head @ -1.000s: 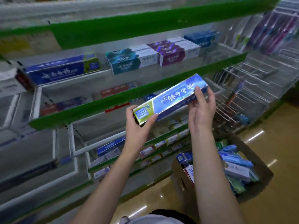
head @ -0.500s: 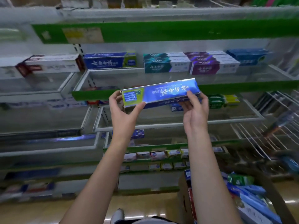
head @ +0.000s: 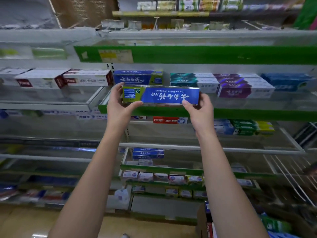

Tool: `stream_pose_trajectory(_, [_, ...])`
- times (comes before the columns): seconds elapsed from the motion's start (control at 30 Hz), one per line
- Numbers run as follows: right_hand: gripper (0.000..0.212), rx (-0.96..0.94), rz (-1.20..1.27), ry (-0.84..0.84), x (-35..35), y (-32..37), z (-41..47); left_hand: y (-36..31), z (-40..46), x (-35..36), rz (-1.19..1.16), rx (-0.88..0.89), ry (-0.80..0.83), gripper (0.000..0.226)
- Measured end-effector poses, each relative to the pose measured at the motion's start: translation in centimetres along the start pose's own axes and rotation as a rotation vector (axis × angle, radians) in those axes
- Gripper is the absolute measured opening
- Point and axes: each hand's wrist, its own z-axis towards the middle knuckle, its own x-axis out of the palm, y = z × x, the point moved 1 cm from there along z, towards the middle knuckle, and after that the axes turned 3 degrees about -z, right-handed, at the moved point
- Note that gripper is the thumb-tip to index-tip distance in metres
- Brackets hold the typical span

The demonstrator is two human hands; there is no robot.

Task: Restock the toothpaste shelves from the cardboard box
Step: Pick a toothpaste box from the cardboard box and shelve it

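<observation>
Shelving (head: pixel 240 114): several tiers with green front strips; stock sits in short rows with wide bare stretches of shelf, so most restocking appears outstanding.
Cardboard box (head: pixel 201 220): lower right, only partly in frame; cartons still show inside, so supply remains.
Matching stock (head: pixel 137 77): blue-and-green cartons of the same design on the shelf directly behind the held carton.
Toothpaste carton (head: pixel 161 95): held level in front of that shelf's edge, print upside down, not yet set down.
Left hand (head: pixel 118 107): thumb and fingers clamped round the green end.
Right hand (head: pixel 200 109): fingers pinching the blue end.
Judgement: one carton mid-placement.
</observation>
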Motion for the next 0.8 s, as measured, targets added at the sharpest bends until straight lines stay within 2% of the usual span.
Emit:
stream_pose_trajectory(0.13, [0.042,-0.021,-0.191,0.017,2.5,1.1,1.4,0.7,1.7,-0.7,0.039,-0.002,-0.041,0.072])
stream_pose_trajectory(0.3, [0.043,0.056,-0.478,0.056,6.1,1.1,3.3,1.4,5.4,-2.5,0.134,-0.029,0.007,0.071])
stream_pose_trajectory(0.4, [0.058,0.072,-0.785,0.085,8.3,0.8,3.8,2.6,8.0,-3.5,0.232,-0.09,0.03,0.071])
stream_pose_trajectory(0.47, [0.067,0.072,-0.898,0.057,9.5,0.5,4.2,4.1,9.4,-4.1,0.335,-0.167,0.064,0.076])
stream_pose_trajectory(0.57, [0.058,0.082,-0.97,0.037,11.0,0.4,5.0,5.3,10.1,-4.8,0.548,-0.219,0.064,0.078])
stream_pose_trajectory(0.63, [0.055,0.123,-0.986,0.048,11.6,0.5,5.8,5.7,10.3,-5.0,0.584,-0.201,0.039,0.074])
stream_pose_trajectory(0.77, [0.063,0.196,-0.979,0.083,12.7,0.7,7.2,6.2,11.7,-5.0,0.582,-0.209,0.048,0.065])
stream_pose_trajectory(0.8, [0.07,0.217,-0.985,0.091,12.9,0.9,7.5,5.9,12.1,-4.9,0.662,-0.197,0.064,0.064])
